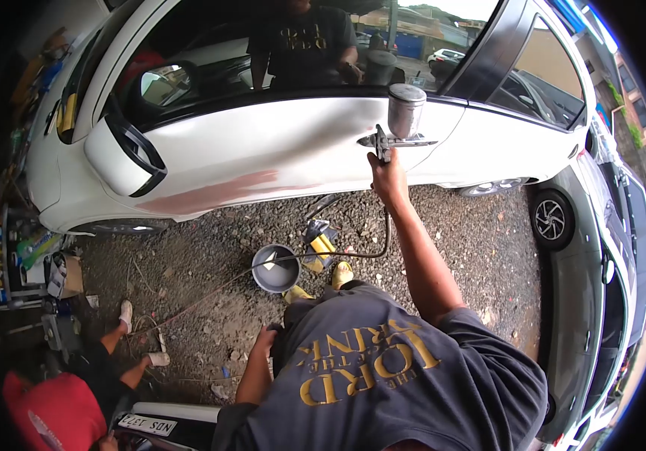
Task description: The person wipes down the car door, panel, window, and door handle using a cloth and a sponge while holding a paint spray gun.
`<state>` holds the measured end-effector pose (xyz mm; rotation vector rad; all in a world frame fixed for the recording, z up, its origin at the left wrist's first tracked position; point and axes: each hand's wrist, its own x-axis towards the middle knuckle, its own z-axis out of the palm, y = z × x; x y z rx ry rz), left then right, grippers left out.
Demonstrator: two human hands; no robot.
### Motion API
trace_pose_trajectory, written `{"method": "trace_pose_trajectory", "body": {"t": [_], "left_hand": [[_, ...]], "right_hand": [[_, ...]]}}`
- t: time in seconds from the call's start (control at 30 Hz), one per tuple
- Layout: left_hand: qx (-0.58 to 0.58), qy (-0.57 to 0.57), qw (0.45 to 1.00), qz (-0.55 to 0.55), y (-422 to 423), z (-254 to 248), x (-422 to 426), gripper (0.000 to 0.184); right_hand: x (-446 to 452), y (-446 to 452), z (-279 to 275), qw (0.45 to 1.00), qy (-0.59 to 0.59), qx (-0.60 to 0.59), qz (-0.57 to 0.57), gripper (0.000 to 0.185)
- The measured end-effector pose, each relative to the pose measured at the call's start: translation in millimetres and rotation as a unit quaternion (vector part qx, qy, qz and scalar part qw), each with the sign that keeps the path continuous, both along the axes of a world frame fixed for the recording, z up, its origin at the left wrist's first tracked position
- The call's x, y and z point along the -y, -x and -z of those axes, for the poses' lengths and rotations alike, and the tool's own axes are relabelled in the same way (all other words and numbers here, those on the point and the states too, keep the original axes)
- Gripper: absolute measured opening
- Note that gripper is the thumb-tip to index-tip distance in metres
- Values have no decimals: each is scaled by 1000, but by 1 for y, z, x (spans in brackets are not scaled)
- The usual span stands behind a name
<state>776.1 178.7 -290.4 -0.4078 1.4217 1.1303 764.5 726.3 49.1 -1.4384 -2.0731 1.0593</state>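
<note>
My right hand is stretched out and wrapped round the grip of a spray gun. A metal paint cup sits on top of the gun. Just in front is the side of a white car, beside its door handle. A reddish-brown patch runs along the lower door. From the gun an air hose hangs down, then bends left across a grey basin. My left hand is low by my leg, its fingers curled near something dark that I cannot make out.
Beside the basin lie yellow and black items on the gravel. A side mirror sticks out at left. A grey car stands at right. A person in a red shirt is at lower left, near a license plate.
</note>
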Motion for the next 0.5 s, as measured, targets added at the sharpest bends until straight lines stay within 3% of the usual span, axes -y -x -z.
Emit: {"method": "trace_pose_trajectory", "body": {"t": [0.2, 0.3, 0.4, 0.5], "left_hand": [[-157, 167, 971, 73, -6, 42, 6, 45], [-120, 115, 986, 30, -3, -19, -11, 51], [-52, 103, 993, -10, 0, -26, -15, 51], [-129, 54, 988, 63, -2, 42, 6, 36]], "right_hand": [[14, -2, -12, 999, -38, 13, -33, 45], [21, -3, -10, 997, -50, 33, -49, 45], [23, -7, 10, 994, -87, 40, -57, 46], [25, -17, 25, 994, -90, 38, -55, 46]]}}
